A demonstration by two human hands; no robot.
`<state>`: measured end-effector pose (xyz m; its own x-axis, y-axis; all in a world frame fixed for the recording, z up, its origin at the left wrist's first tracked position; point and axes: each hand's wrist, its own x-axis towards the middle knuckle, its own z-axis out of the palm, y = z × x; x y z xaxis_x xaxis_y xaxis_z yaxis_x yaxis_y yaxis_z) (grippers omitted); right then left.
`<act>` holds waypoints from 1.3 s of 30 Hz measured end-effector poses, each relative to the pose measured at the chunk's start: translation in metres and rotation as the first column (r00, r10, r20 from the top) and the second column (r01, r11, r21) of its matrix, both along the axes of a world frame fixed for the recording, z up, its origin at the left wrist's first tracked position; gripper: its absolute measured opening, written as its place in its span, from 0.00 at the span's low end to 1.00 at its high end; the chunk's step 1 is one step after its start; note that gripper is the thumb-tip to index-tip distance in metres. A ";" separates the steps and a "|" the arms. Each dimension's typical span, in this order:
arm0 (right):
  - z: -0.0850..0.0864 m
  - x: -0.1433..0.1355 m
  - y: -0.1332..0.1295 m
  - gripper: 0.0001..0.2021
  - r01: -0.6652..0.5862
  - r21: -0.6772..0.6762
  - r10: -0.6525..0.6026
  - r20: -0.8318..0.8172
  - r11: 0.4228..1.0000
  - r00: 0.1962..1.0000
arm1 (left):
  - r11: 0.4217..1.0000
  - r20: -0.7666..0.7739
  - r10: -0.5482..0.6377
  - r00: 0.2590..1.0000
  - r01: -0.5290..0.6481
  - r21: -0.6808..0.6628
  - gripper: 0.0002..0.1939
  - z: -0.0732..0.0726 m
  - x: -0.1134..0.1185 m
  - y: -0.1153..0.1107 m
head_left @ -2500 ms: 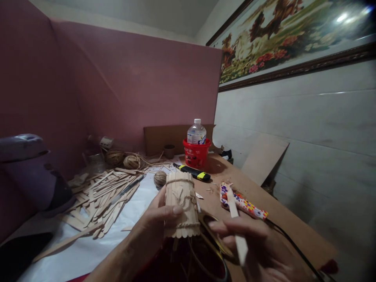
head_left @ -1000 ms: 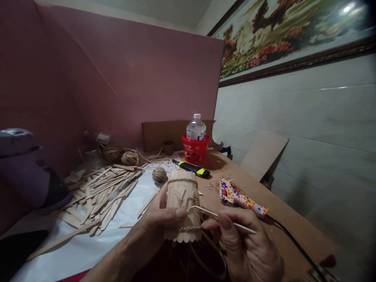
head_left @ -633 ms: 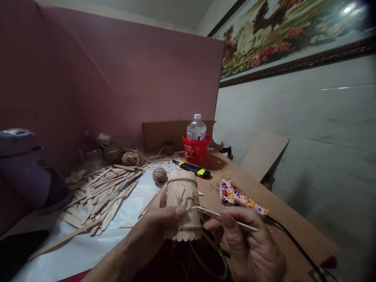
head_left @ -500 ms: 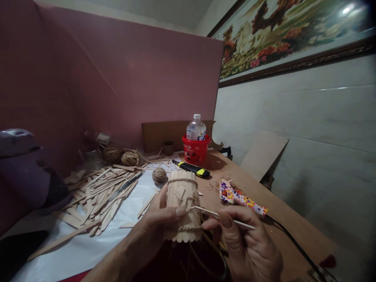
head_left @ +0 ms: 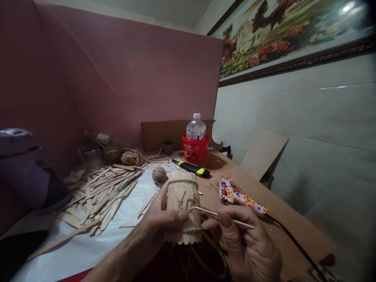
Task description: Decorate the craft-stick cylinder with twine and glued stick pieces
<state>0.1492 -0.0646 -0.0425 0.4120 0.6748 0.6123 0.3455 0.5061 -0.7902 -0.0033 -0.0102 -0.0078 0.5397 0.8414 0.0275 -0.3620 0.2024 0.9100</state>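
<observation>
clamping the fingers of the left hand (head_left: 163, 213) on a stick-covered cylinder (head_left: 175, 192) down at 6 o'clock, pinching a thin stick (head_left: 205, 212) in the right hand's fingers (head_left: 226, 220), tip-first at its front. also got a twine ball (head_left: 159, 175) around 11 from the cylinder.

Maybe a home craft corner: flat pale wooden sticks (head_left: 103, 188) lie at left; a brown-framed flowery picture (head_left: 282, 39) hangs upper right.
</observation>
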 end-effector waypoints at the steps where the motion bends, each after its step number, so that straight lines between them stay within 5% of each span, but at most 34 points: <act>1: 0.000 0.000 0.000 0.08 -0.003 0.005 0.003 0.002 1.000 1.000 | 1.000 -0.003 0.007 1.000 -0.007 -0.001 0.35 0.000 0.000 0.000; 11: 0.004 -0.003 -0.003 0.07 -0.006 0.002 0.006 -0.105 1.000 0.994 | 0.999 -0.030 0.045 0.999 -0.044 0.011 0.36 0.001 0.001 0.001; 15: 0.009 -0.005 0.000 0.09 -0.153 -0.020 0.144 -0.241 0.988 0.960 | 0.999 -0.028 0.036 0.999 -0.036 0.001 0.36 0.001 0.001 0.001; 20: 0.014 -0.002 0.004 0.13 -0.371 -0.081 0.288 -0.486 0.925 0.825 | 1.000 0.021 0.009 1.000 -0.008 -0.013 0.36 0.002 0.002 -0.002; 26: 0.007 0.006 0.011 0.13 -0.465 -0.054 0.392 -0.457 0.884 0.798 | 0.999 0.055 -0.038 0.998 0.039 -0.020 0.33 0.002 0.003 -0.004; 39: 0.010 0.005 0.014 0.14 -0.522 -0.011 0.414 -0.594 0.853 0.689 | 0.999 0.046 -0.044 0.998 0.044 0.000 0.31 -0.001 0.002 -0.002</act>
<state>0.1542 -0.0503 -0.0323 0.2397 0.9406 0.2403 -0.4231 0.3240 -0.8462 -0.0013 -0.0127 -0.0091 0.5746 0.8168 0.0521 -0.3942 0.2204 0.8922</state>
